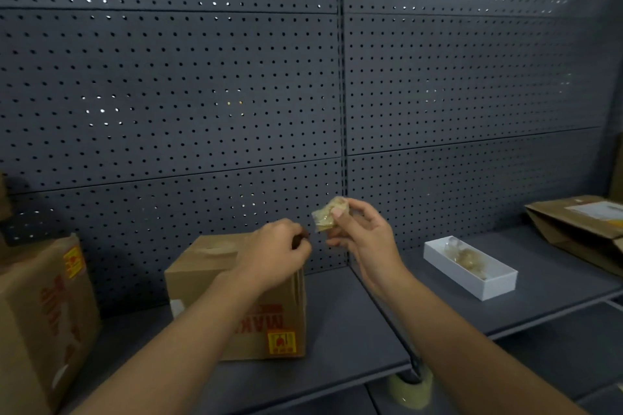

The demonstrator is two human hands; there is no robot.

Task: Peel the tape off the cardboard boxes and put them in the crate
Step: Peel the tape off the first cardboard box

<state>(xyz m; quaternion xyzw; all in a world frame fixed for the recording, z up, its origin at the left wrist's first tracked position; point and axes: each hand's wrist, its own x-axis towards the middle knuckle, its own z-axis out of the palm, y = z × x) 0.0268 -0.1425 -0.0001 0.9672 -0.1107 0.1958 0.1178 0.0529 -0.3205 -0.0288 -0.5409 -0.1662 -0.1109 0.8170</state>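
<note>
You are facing a dark pegboard wall above a grey shelf. Your right hand is raised in front of you, its thumb and fingers pinching a crumpled wad of clear tape. Your left hand hovers over the top of the middle cardboard box, fingers curled together as if pinching something small — what it holds, if anything, is too small to make out.

The middle box looks partly stripped, though a pale strip that may be tape remains on its top. A second cardboard box stands at your far left and shows no sign of peeling from here.

To your right on the shelf sits a small white crate, already holding some crumpled clear tape. The wad in your right hand is well apart from it, so dropping it there appears to be the step left — then more peeling. A flattened cardboard piece lies far right, and a roll of tape sits below the shelf edge.
</note>
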